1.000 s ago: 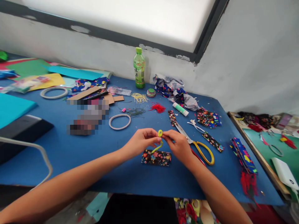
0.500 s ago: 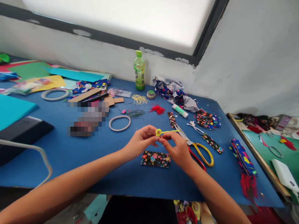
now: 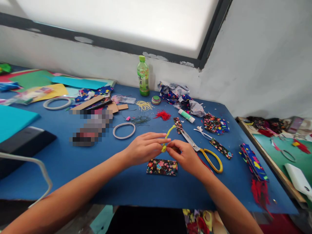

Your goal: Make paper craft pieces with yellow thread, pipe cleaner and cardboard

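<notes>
A thin yellow cord (image 3: 171,129) with a small knotted end (image 3: 163,149) is held up between my two hands above the table. My left hand (image 3: 143,148) has its fingers fairly straight and laid against the cord; its thumb is hidden. Thumb and fingertips of my right hand (image 3: 181,152) pinch the cord near the knot. Just below them lies a black floral fabric strip (image 3: 162,167), flat on the table. Yellow-and-red-handled scissors (image 3: 195,144) rest right beside my right hand, blades pointing away.
Around the blue table (image 3: 117,188) lie a glue stick (image 3: 186,116), red threads (image 3: 163,115), yellow cords (image 3: 144,105), a tape ring (image 3: 124,131), floral fabric pieces (image 3: 215,123) and a blue tasselled fabric piece (image 3: 254,162). A green bottle (image 3: 143,76) stands by the wall.
The cord's free end has swung from pointing right to pointing up and away. My left fingers have straightened from a pinch, and the knotted loop has dropped slightly between the hands.
</notes>
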The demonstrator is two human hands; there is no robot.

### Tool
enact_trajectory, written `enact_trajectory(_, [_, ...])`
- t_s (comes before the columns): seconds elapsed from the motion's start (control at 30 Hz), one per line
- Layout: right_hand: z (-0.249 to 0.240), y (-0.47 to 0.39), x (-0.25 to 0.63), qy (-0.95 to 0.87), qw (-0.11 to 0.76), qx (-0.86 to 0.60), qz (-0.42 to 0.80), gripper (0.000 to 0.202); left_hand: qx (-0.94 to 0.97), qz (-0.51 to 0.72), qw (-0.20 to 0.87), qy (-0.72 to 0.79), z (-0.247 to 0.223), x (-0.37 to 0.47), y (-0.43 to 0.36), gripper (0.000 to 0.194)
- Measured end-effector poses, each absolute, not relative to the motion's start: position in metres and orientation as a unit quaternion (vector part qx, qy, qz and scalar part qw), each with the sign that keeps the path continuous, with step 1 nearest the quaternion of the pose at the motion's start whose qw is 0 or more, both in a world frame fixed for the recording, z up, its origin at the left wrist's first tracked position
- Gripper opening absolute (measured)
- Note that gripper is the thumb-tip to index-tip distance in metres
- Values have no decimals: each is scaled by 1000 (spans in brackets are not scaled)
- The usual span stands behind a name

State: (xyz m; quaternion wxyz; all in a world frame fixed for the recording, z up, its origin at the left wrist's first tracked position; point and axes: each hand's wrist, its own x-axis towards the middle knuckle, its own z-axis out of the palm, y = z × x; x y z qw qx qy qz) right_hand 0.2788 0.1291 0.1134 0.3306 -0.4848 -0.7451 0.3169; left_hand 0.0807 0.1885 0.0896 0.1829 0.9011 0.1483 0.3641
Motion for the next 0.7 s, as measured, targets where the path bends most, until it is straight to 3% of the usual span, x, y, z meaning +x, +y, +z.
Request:
enact_trajectory(0.13, [111, 127, 279, -817, 297, -486, 91, 17, 911, 314, 168, 209, 90, 82, 193, 16])
enact_trajectory(0.33, [108, 130, 280, -844, 251, -464, -94, 22, 910, 288, 204, 216, 88, 87, 196, 26])
enact_trajectory(0.6, [109, 130, 282, -831, 233, -446, -238, 25, 776, 176, 501, 342, 93, 98, 170, 49])
enact_trajectory(0.7, [108, 129, 281, -832, 230, -443, -240, 26, 749, 151, 551, 334, 102, 98, 161, 51])
